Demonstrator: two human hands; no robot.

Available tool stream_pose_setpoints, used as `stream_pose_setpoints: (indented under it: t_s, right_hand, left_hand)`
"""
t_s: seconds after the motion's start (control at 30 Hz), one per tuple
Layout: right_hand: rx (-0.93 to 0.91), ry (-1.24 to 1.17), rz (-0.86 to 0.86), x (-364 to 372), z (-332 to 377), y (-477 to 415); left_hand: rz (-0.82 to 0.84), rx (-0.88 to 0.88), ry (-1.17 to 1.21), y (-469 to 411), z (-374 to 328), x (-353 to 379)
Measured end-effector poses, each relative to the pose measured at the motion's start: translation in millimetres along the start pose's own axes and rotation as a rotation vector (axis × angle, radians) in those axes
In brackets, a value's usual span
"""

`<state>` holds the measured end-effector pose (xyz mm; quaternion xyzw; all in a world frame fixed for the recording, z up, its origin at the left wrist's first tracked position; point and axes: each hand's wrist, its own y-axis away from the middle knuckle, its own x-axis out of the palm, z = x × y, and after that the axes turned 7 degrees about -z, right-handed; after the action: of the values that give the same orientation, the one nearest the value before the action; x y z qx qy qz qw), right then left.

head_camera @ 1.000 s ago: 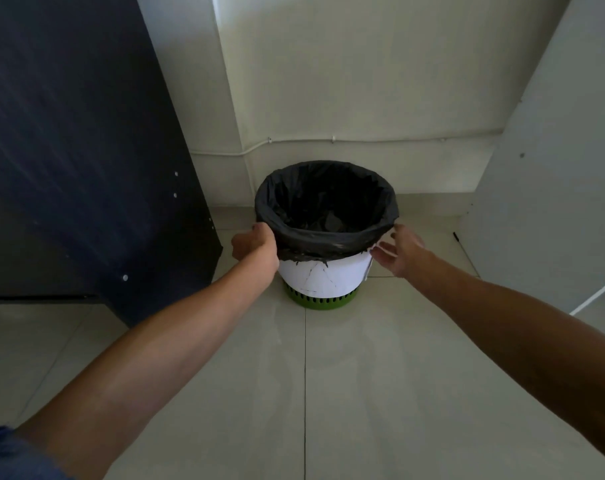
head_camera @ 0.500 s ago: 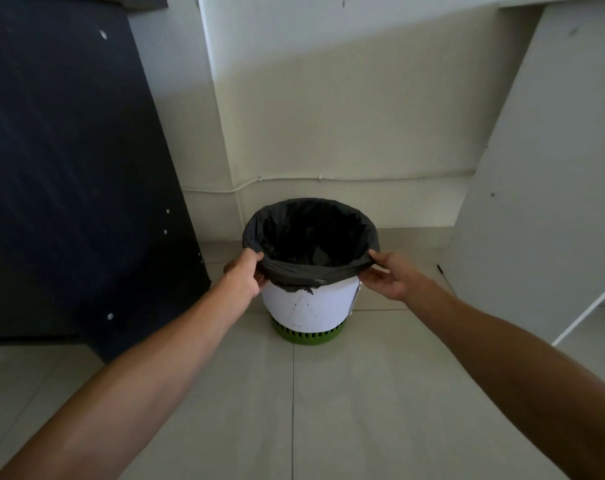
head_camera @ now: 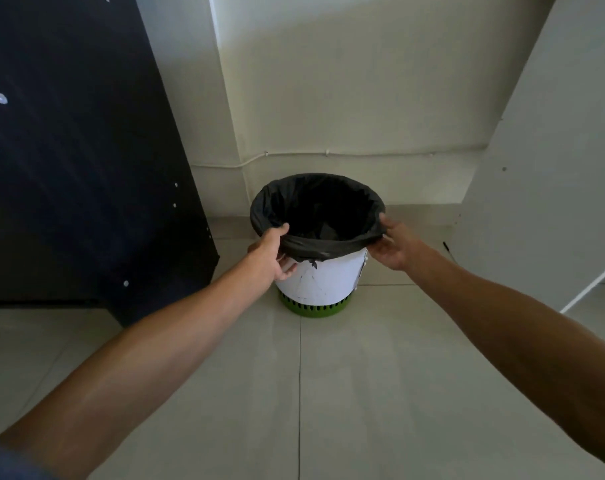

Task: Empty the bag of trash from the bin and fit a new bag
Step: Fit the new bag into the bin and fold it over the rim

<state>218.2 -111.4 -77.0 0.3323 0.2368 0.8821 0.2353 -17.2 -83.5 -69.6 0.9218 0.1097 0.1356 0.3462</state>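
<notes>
- Step in hand, as I judge it: peeling the black plastic bin liner [head_camera: 320, 249] off the rim of the round white plastic bin with a green slotted base [head_camera: 320, 280], first move toward lifting the trash out.
- Left hand [head_camera: 271, 256]: fingers closed on the liner's folded-over cuff at the bin's near-left rim, thumb on top, other fingers curled underneath against the white wall.
- Right hand [head_camera: 394, 245]: pinched on the same cuff at the near-right rim, thumb over the fold.
- Bin stands upright on the pale tiled floor [head_camera: 363, 393], directly between the two hands, just beyond the fingertips.
- Doing it well, my view: roll the cuff upward evenly on both sides; a lopsided pull could tip the light bin or tear thin plastic.
- Then gather the mouth inward before lifting, so nothing spills.
- Dark crumpled contents sit low inside, below both hands; exact items too dim to tell.
- No replacement bag visible.
</notes>
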Motion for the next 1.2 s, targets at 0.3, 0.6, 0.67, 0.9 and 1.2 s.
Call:
stream_pose_setpoints:
  t_s: [0.3, 0.6, 0.67, 0.9, 1.2]
  right_hand:
    - [-0.004, 0.074, 0.032, -8, -14, 2]
    - [-0.030, 0.141, -0.025, 3, -9, 10]
    - [-0.022, 0.150, -0.027, 2, -9, 9]
    - [-0.023, 0.133, -0.016, 0, -9, 8]
    - [0.010, 0.135, 0.063, 6, -22, 11]
  left_hand:
    - [-0.214, 0.185, 0.156, -9, 19, -6]
    - [-0.123, 0.115, 0.181, 5, 16, -9]
    - [-0.091, 0.089, 0.148, 5, 13, -12]
    - [-0.041, 0.136, 0.112, 9, 16, -7]
    - [-0.010, 0.124, 0.141, 6, 13, -11]
